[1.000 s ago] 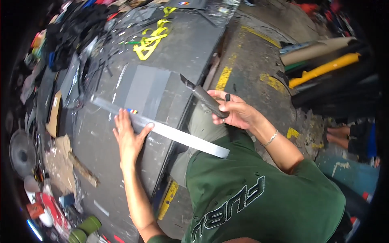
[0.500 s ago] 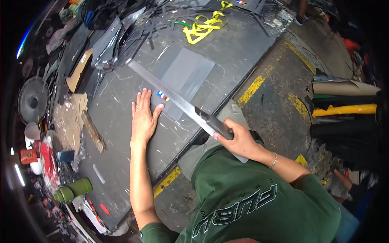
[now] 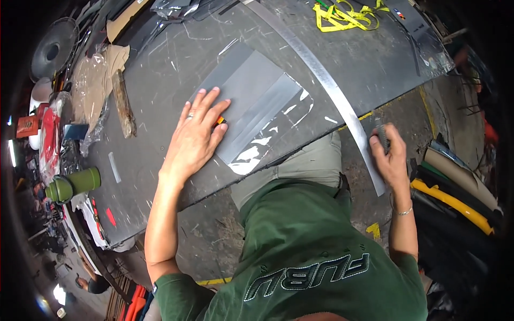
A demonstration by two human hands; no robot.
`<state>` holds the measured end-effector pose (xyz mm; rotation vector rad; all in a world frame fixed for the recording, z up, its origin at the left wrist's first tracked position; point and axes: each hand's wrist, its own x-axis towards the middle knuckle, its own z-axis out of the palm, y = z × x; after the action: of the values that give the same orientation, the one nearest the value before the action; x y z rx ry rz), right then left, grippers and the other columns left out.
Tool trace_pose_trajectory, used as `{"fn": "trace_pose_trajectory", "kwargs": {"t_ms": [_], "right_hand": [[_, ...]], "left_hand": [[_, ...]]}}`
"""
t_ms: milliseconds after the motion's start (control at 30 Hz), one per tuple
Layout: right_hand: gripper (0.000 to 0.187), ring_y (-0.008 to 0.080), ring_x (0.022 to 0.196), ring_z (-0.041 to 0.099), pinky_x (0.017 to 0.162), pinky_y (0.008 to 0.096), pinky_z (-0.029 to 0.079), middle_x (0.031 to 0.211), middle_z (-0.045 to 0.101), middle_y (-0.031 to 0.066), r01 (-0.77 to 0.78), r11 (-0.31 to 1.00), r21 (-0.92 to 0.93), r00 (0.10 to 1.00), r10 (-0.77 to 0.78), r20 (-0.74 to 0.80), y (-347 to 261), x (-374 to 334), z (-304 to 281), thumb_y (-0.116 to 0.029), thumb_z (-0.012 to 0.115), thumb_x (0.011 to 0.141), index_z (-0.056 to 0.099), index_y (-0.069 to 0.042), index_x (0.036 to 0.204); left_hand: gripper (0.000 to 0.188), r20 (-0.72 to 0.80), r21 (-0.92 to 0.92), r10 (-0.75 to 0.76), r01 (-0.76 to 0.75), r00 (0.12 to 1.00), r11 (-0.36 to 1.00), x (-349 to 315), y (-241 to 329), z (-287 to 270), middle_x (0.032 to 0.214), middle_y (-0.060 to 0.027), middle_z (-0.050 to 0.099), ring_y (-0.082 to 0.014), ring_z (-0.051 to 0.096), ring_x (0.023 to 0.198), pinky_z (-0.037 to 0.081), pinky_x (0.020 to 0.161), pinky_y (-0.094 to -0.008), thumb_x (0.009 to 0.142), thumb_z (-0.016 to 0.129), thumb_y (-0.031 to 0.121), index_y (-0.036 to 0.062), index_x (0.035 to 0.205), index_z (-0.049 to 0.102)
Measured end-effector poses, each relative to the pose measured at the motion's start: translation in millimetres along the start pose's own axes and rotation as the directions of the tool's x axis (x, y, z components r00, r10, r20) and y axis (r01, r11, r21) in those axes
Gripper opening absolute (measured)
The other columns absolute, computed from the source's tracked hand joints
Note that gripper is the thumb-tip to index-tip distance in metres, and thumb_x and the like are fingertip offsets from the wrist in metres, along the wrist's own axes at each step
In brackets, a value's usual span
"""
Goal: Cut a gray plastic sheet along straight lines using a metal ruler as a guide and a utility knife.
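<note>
My left hand (image 3: 195, 134) lies flat with fingers spread on the left side of a grey sheet (image 3: 251, 80). A small coloured tag (image 3: 220, 121) shows beside its fingers. Glossy clear plastic (image 3: 257, 150) shows along the sheet's near right border. My right hand (image 3: 392, 155) is off the table's edge, closed round the dark textured handle of what looks like a cutter knife (image 3: 381, 134); its blade cannot be made out. Just left of that hand, a long steel ruler (image 3: 332, 88) runs across the table, its near end sticking out past the edge.
The dark table (image 3: 160, 134) carries a tangled yellow strap (image 3: 342, 18) at the far right. At left are a green bottle (image 3: 80, 183), a wooden stick (image 3: 123, 104), brown paper (image 3: 96, 80) and a fan (image 3: 53, 51). Rolls of material (image 3: 455, 200) lie at right.
The ruler, earlier held by my right hand over the sheet, now lies to the sheet's right. My right hand has moved right with the knife; my left hand has shifted onto the sheet. The view has turned.
</note>
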<state>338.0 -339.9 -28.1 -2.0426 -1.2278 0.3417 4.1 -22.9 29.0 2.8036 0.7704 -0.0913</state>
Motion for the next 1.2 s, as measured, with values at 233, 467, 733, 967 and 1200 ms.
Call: {"fn": "trace_pose_trajectory", "kwargs": {"t_ms": [233,467,733,967,1200], "right_hand": [[0.018,0.0344,0.117,0.061,0.11,0.045,0.039,0.121,0.069,0.0127,0.078,0.832,-0.549,0.987,-0.141,-0.073,17,10,-44,-0.013,0.072,0.097,0.067,0.001,0.105],[0.022,0.0223,0.101,0.067,0.087,0.0331,0.053,0.112,0.07,0.0116,-0.086,0.994,-0.071,0.995,0.089,0.037,2,0,-17,-0.016,0.071,0.105,0.069,0.003,0.116],[0.028,0.0071,0.081,0.055,0.072,0.0286,0.048,0.082,0.066,0.0019,-0.3,0.946,0.122,0.947,0.281,0.152,7,-20,2,-0.025,0.073,0.107,0.071,0.001,0.115],[0.02,0.0083,0.085,0.062,0.078,0.0271,0.052,0.09,0.07,0.0011,-0.18,0.98,0.082,0.979,0.186,-0.078,31,-48,-24,-0.013,0.077,0.101,0.074,0.003,0.114],[0.034,0.0116,0.092,0.067,0.085,0.0282,0.055,0.11,0.073,0.0041,-0.155,0.915,0.372,0.979,0.192,-0.065,-2,-59,29,-0.007,0.08,0.096,0.072,0.0,0.127]], "left_hand": [[0.047,-0.059,0.187,-0.031,0.042,0.998,0.981,0,21,2,0.111,-0.01,0.066,-0.0293,0.067,0.103,0.051,0.086,-0.0444,0.105,0.065,0.043,0.014,0.142,0.069],[0.064,-0.229,0.117,0.077,-0.051,0.97,0.992,14,-28,1,0.154,-0.0161,0.057,-0.0395,0.056,0.141,0.044,0.12,-0.0459,0.097,0.075,0.045,0.0103,0.15,0.062],[0.053,-0.077,0.038,-0.1,0.103,0.992,0.994,-3,0,6,0.143,-0.0143,0.064,-0.0351,0.064,0.128,0.051,0.109,-0.0467,0.102,0.071,0.039,0.0085,0.145,0.066],[0.086,-0.131,-0.002,-0.2,0.201,0.971,0.98,4,-62,25,0.172,-0.0129,0.042,-0.0373,0.032,0.161,0.028,0.132,-0.0551,0.094,0.076,0.059,0.0128,0.162,0.05],[0.093,-0.208,-0.021,-0.081,0.078,0.975,0.997,48,-27,49,0.175,-0.0123,0.036,-0.0357,0.021,0.166,0.017,0.134,-0.061,0.092,0.071,0.069,0.0153,0.164,0.047]]}}
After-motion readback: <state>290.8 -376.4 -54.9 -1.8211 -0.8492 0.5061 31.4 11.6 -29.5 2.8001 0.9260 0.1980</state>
